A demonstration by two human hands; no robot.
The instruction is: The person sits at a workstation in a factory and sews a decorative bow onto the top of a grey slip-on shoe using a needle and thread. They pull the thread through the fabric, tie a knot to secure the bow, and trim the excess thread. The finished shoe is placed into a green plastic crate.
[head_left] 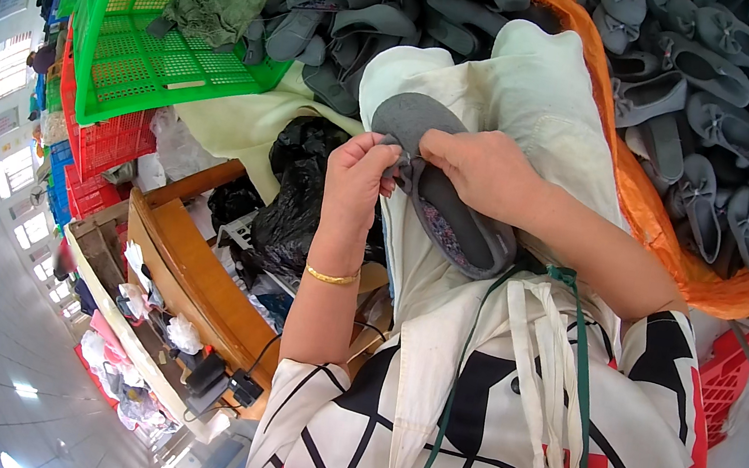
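Observation:
A grey slip-on shoe (461,226) lies across my lap, sole end toward me and toe pointing away. Its inside shows a patterned insole. My left hand (363,171) wears a gold bracelet at the wrist and pinches the small bow at the shoe's throat between thumb and fingers. From the right, my right hand (483,168) reaches over the shoe, thumb and forefinger closed on the upper beside the bow. Its other fingers curl against the shoe's side. A pale apron (552,105) covers my knees under the shoe.
Many grey shoes (706,120) fill an orange sack (642,218) on the right. More shoes (331,12) lie heaped ahead, next to a green plastic crate (126,67). Black plastic bags (288,191) and a wooden drawer (188,234) stand at my left.

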